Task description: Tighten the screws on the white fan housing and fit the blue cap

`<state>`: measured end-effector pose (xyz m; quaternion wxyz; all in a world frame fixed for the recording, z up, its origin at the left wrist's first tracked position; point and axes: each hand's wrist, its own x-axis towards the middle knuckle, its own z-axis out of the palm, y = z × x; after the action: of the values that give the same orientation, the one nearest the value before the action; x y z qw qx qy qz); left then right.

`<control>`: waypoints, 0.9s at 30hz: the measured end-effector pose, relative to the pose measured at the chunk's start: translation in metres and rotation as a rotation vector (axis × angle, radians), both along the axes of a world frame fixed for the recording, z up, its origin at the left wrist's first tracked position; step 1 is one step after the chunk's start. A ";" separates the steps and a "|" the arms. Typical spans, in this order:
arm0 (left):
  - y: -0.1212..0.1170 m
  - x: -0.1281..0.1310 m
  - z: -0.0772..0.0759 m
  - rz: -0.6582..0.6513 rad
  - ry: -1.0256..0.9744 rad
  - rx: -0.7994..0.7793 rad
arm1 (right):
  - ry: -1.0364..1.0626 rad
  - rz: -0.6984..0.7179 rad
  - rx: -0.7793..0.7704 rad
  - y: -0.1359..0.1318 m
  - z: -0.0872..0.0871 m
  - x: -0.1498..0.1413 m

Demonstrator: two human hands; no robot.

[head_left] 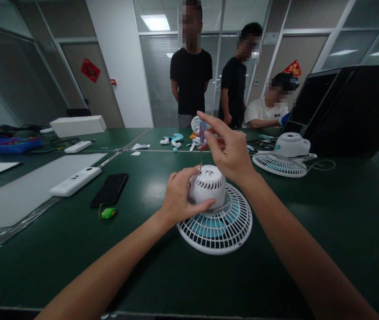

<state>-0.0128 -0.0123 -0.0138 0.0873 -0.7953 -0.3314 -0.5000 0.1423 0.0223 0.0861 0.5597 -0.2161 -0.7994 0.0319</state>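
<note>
A small white fan (214,240) lies face down on the green table, its round grille underneath and blue blades showing through the bars. Its white motor housing (206,194) points up, with a ring of slots near the top. My left hand (178,195) is wrapped around the housing's left side, thumb along the front. Above it, my right hand (227,149) grips the purplish clear handle of a screwdriver (202,133) between the fingers. The screwdriver stands upright, its thin shaft reaching down to the housing's top near my left fingertips. Whether the tip sits in a screw is too small to tell.
A second fan (288,155) lies face down at the right, beside a large black screen (352,106). A phone (109,190) with a green charm and a white power strip (76,181) lie left. Fan parts (176,138) lie farther back. Several people are across the table.
</note>
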 end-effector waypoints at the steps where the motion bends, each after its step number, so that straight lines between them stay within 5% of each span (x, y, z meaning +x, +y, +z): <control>1: 0.000 0.000 0.000 -0.001 0.000 0.002 | 0.005 0.005 0.004 0.000 0.000 0.000; 27: 0.004 -0.001 0.007 0.017 0.032 0.083 | 0.051 0.050 -0.024 -0.003 -0.002 -0.002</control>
<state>-0.0135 -0.0083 -0.0070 0.1296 -0.7960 -0.3159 -0.4998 0.1402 0.0197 0.0845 0.5763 -0.2016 -0.7897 0.0611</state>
